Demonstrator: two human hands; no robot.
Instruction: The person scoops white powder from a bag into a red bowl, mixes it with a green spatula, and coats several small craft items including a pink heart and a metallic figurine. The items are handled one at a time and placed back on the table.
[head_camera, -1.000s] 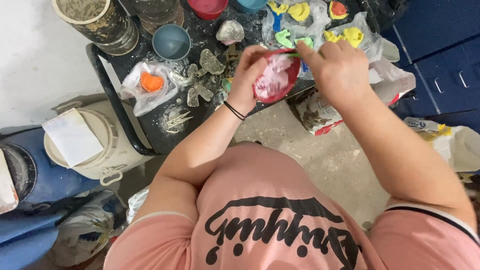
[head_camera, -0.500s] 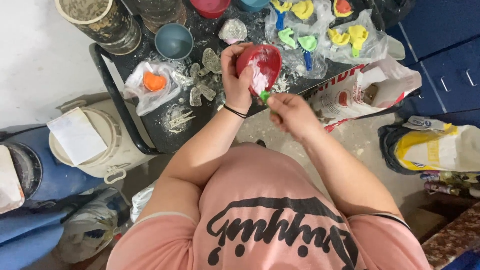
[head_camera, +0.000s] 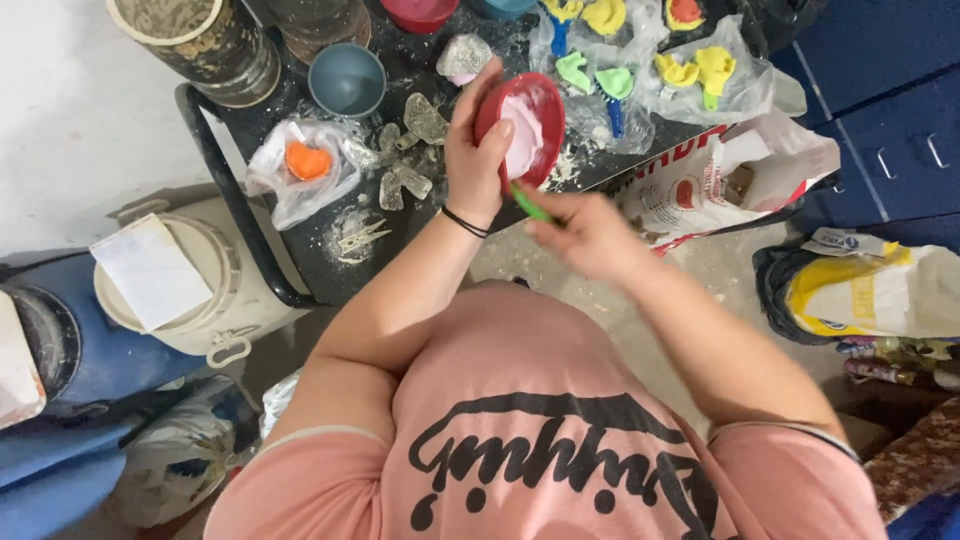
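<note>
A red flexible mixing bowl (head_camera: 523, 128) with pale pink-white paste inside is held tilted above the near edge of the dark work tray (head_camera: 300, 262), its open side turned toward the right. The left hand (head_camera: 475, 150) has it in a closed grip, thumb on the near rim and fingers curled round the back. Just below the bowl, the right hand (head_camera: 585, 232) is closed around a green-handled spatula (head_camera: 531, 206), whose tip points up toward the bowl's lower rim; the hand is blurred, so its exact finger positions cannot be told. This looks like the mixing step, with the paste being worked inside the bowl. A next stroke would call for a steady tilt and the blade pressed against the wall. On the tray, left of the bowl, lie grey cast pieces (head_camera: 410, 150), a bagged orange tray (head_camera: 306, 160) and a blue-grey cup (head_camera: 346, 80). Farther right lie bags of yellow, green and blue impression trays (head_camera: 690, 72), with an open powder sack (head_camera: 720, 180) nearer.
</note>
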